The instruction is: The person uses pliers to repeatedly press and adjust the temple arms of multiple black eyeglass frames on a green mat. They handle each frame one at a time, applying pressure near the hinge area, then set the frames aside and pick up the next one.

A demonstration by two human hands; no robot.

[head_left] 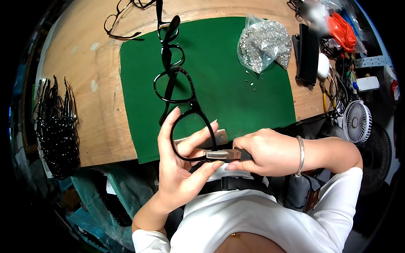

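My left hand [176,166] grips a black eyeglass frame [195,101] by its nearer rim, with fingers on both sides of the lens opening. The frame is raised at the near edge of the green mat. In my right hand [263,152] is a pliers-like tool [222,154] with a blocky metal head; most of its handle is hidden by my fingers. The tool's head meets the frame's near outer corner, close to my left thumb. Beyond the held frame, more black eyeglass frames [180,49] lie in a line on the mat, partly overlapped by it.
A clear bag of small metal parts [263,44] sits on the green mat [236,105], with a few loose pieces. A flat metal piece [220,136] lies by the mat's near edge. Bundled black glossy parts [57,135] stand left; a white fan [357,121] and cables are right.
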